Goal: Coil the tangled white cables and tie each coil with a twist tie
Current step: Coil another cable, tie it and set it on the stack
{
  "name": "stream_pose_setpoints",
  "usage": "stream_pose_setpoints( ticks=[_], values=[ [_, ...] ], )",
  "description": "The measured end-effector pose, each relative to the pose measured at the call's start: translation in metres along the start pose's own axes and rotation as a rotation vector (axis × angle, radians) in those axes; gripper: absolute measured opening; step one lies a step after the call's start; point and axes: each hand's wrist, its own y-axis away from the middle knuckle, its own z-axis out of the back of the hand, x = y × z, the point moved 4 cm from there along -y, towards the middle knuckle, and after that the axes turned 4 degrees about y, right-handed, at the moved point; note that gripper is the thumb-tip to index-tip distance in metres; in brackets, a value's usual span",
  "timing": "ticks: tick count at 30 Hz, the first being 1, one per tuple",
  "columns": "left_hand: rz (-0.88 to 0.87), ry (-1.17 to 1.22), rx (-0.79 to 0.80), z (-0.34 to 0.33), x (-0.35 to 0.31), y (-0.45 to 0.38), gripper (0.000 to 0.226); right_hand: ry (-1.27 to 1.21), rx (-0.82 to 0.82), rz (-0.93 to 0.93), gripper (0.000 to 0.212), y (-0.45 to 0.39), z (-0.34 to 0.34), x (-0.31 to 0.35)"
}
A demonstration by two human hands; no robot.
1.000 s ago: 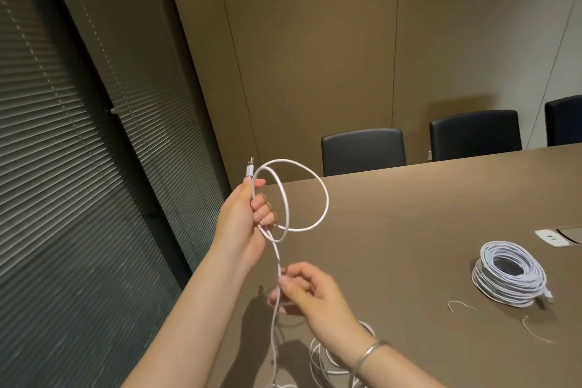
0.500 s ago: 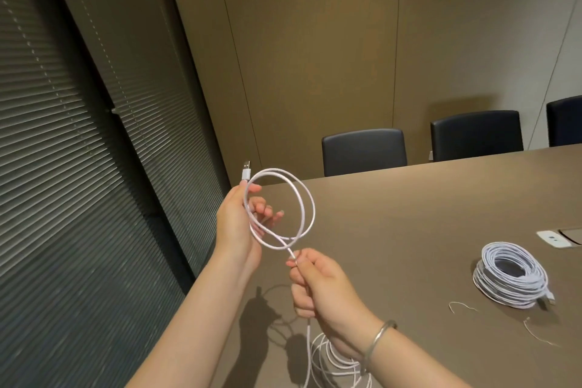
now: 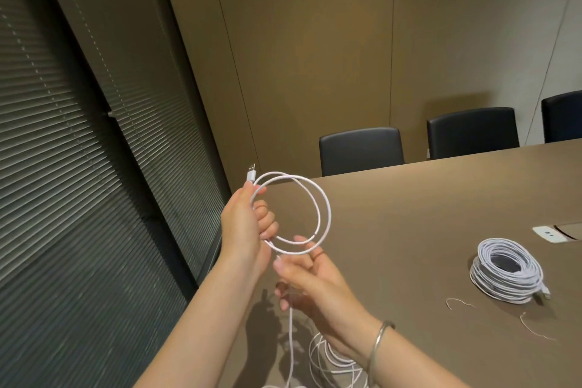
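Observation:
My left hand (image 3: 248,224) grips two loops of a white cable (image 3: 324,214) held up above the table's left end, with the USB plug (image 3: 251,172) sticking out above my thumb. Just below, my right hand (image 3: 310,280) holds the cable's trailing strand, which hangs down to a loose tangle (image 3: 330,362) on the table. A finished white coil (image 3: 507,274) lies at the right. Two thin twist ties (image 3: 458,302) (image 3: 535,329) lie in front of that coil.
The brown table (image 3: 425,214) stretches right and back. Black chairs (image 3: 360,149) (image 3: 472,131) stand along its far edge. A white socket plate (image 3: 548,234) is set in the table at right. Dark blinds (image 3: 78,167) fill the left side.
A second loop has been added in my left hand, whose fingers have closed round it. My right hand rose to the coil, then slid slightly down the strand.

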Motion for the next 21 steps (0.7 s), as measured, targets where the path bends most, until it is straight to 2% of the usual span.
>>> stream_pose_setpoints(
  ticks=[1,4,5,8,12,16,19,21],
  values=[
    [0.004,-0.007,0.012,0.000,-0.001,0.000,0.024,-0.042,-0.030,0.026,0.063,0.001,0.002,0.005],
    [0.031,0.004,0.062,0.001,-0.001,0.001,0.029,-0.085,-0.188,0.071,0.031,0.000,0.013,0.021],
    [0.047,0.020,0.083,0.001,-0.001,0.001,0.033,-0.076,-0.210,0.069,0.027,-0.002,0.017,0.023],
    [0.111,0.019,0.165,0.001,0.002,0.004,0.049,-0.057,-0.237,0.060,0.029,-0.002,0.021,0.026],
    [0.086,-0.114,0.269,0.004,0.002,0.007,0.042,0.089,-0.276,0.103,0.033,-0.001,0.026,0.029],
    [0.013,-0.187,0.241,0.007,-0.003,0.006,0.041,0.252,-0.244,0.143,0.032,-0.005,0.027,0.028],
    [0.058,-0.163,0.207,0.012,-0.004,0.003,0.040,0.372,-0.187,0.187,0.027,-0.006,0.024,0.026],
    [0.115,-0.108,0.208,0.015,-0.003,-0.001,0.039,0.359,-0.136,0.203,0.020,-0.006,0.022,0.023]
  ],
)
